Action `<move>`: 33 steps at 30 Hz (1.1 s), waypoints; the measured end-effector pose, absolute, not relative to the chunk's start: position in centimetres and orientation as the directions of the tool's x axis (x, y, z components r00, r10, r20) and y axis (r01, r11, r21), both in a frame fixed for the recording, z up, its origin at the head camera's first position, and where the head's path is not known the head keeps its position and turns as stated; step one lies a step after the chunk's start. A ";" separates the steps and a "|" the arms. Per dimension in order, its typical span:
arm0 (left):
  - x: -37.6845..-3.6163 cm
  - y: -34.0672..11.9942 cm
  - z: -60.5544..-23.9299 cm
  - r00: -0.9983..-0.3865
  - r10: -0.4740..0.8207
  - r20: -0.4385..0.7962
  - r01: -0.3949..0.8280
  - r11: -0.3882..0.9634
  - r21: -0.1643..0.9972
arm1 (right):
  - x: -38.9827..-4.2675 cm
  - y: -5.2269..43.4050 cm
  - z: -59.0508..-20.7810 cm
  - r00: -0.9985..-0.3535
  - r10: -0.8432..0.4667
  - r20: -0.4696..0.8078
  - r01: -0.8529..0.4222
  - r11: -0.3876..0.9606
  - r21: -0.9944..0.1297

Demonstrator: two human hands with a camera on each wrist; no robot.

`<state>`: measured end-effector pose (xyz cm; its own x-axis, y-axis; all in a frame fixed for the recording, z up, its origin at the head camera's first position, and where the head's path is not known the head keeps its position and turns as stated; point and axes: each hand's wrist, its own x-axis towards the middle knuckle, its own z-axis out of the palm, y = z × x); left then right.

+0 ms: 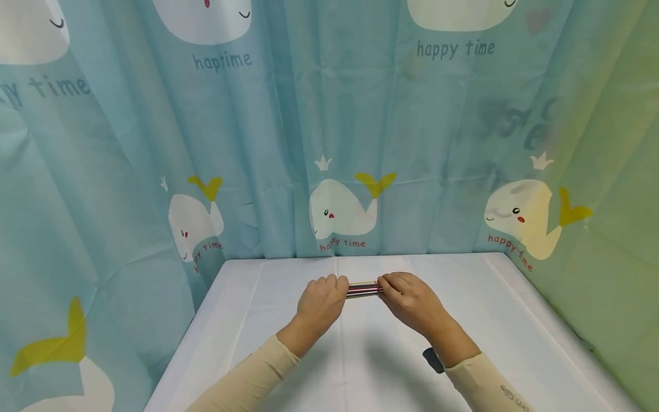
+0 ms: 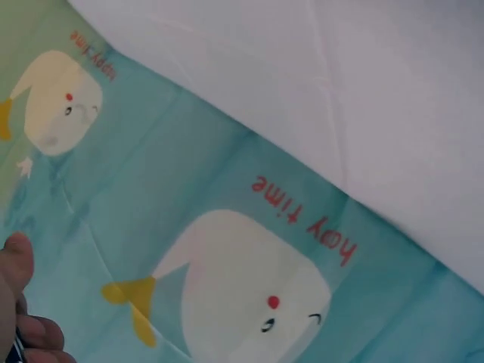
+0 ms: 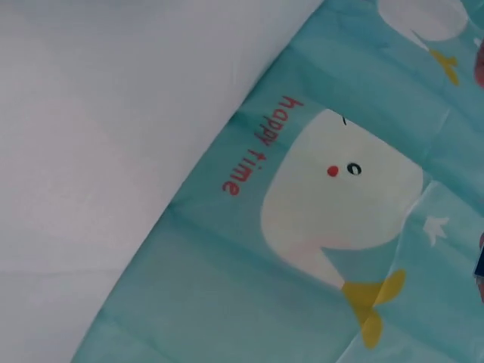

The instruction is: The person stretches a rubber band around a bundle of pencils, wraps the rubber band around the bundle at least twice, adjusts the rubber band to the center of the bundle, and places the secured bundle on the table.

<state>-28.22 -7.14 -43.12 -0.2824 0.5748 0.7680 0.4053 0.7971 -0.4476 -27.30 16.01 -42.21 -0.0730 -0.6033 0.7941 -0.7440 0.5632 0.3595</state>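
Two forearms enter from the lower edge of the head view. Both wear long cream sleeves [image 1: 247, 377], plain knit, cuffs ending at the wrists. The right sleeve [image 1: 489, 383] carries small dark lettering near the lower right. Both hands bare; no rings or watch seen.

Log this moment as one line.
left hand: grips bundle of sticks | right hand: grips other end | bundle: level, above table
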 end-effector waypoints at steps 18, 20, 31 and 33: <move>-29.5 -8.4 -42.5 -0.344 0.579 0.739 0.425 0.798 -0.427 | -27.3 17.2 -42.2 -0.066 -0.619 0.782 -0.719 0.573 0.393; -29.4 -8.2 -42.5 -0.338 0.600 0.725 0.433 0.783 -0.446 | -27.4 16.8 -42.2 -0.055 -0.639 0.768 -0.728 0.552 0.407; -28.4 -7.0 -43.5 -0.334 0.614 0.715 0.478 0.764 -0.432 | -26.9 13.5 -42.8 -0.039 -0.639 0.769 -0.730 0.543 0.415; -28.6 -7.6 -43.5 -0.320 0.595 0.737 0.477 0.774 -0.417 | -26.8 14.3 -42.9 -0.055 -0.613 0.788 -0.727 0.566 0.389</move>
<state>-28.58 -7.65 -43.48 -0.3199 0.5949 0.7374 0.4773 0.7735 -0.4169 -26.83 14.31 -42.92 -0.0554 -0.6128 0.7883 -0.7267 0.5662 0.3891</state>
